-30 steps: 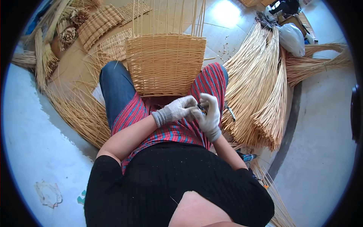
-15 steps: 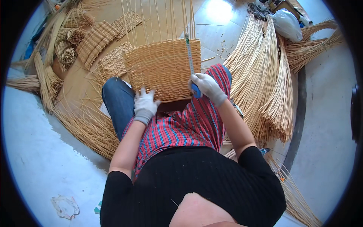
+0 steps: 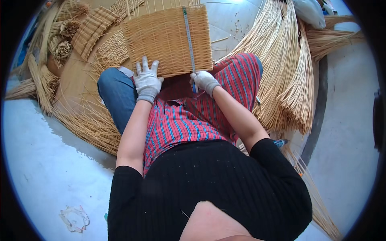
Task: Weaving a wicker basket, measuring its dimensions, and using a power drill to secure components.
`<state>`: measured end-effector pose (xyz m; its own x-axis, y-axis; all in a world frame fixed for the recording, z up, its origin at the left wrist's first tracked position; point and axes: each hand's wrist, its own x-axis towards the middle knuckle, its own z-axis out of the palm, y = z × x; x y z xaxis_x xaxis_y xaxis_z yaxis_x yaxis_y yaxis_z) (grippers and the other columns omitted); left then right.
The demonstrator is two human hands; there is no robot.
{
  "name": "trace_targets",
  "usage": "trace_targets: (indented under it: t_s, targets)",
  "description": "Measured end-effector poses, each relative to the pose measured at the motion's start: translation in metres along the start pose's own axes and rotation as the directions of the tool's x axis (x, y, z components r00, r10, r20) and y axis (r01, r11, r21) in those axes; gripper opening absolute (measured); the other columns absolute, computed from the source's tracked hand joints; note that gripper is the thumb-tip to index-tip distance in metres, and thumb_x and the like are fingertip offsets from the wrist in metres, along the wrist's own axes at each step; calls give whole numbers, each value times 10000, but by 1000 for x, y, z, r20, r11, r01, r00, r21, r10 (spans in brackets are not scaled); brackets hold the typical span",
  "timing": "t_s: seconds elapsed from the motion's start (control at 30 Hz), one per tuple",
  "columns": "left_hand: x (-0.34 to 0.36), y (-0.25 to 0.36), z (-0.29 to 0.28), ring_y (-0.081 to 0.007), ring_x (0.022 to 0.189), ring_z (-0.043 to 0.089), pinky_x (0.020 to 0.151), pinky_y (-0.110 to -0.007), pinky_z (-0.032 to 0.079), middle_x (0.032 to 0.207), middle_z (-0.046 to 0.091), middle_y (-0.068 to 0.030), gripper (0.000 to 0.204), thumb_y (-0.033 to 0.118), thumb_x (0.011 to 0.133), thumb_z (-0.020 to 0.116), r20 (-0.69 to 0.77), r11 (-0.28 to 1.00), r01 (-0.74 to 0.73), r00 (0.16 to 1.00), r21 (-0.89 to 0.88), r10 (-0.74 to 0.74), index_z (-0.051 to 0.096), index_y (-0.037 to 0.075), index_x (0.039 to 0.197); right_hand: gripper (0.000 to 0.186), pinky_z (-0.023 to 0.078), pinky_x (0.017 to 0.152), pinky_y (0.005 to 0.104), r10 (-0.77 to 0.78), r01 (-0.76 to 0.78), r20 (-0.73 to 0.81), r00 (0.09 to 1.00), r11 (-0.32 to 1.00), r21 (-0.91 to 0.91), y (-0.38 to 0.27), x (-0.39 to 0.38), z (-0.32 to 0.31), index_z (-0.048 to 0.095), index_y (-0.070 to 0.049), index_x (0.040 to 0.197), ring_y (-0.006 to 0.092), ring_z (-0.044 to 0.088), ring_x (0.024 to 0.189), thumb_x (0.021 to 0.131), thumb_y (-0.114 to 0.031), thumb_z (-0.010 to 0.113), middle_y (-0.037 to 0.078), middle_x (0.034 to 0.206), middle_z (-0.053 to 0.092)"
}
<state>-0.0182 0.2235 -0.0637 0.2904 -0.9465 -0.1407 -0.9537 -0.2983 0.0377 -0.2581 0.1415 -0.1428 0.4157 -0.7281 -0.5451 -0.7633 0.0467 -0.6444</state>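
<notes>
A woven wicker panel (image 3: pixel 163 38) with loose stakes along its top stands beyond my knees. A tape measure's strip (image 3: pixel 189 42) is pulled out up over its right part, ending near the top edge. My gloved left hand (image 3: pixel 148 80) rests on the panel's lower left edge with fingers spread. My gloved right hand (image 3: pixel 204 81) is closed on the tape measure at the lower edge; its blue case (image 3: pixel 195 90) shows partly below the fingers. A red striped cloth (image 3: pixel 189 124) covers my lap.
Long bundles of pale strands (image 3: pixel 275 60) lie at the right, with a white plastic bag (image 3: pixel 309 14) behind them. Smaller woven pieces (image 3: pixel 88 30), rolled bundles (image 3: pixel 63 50) and loose strands (image 3: pixel 86 132) lie at the left. A pale wall or ledge (image 3: pixel 36 152) curves along the left.
My hands were together over my lap with the tape retracted. They parted to the panel, left spread on it, right holding the extended tape, and the right has since shifted down to the lower edge.
</notes>
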Motion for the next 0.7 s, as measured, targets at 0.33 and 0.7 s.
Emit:
trace_targets:
  t_s: [0.33, 0.7]
  targets:
    - [3, -6, 7, -415, 1552, 271, 1216, -554, 312, 1717, 237, -133, 791, 463, 835, 810, -7, 999, -14, 1000, 32, 15, 457, 358, 1536, 393, 579, 700, 390, 167, -168, 23, 986, 984, 65, 0, 7, -1, 791, -76, 943, 243, 724, 712, 1000, -364, 530, 111, 816, 756]
    - [5, -4, 9, -385, 1562, 240, 1217, -566, 285, 1697, 266, -129, 783, 447, 842, 807, -17, 999, 20, 1000, -28, -21, 456, 357, 1536, 369, 572, 776, 361, -248, 255, 71, 966, 960, -118, 0, 5, 3, 788, -38, 982, 233, 725, 826, 1057, -286, 526, 126, 906, 765]
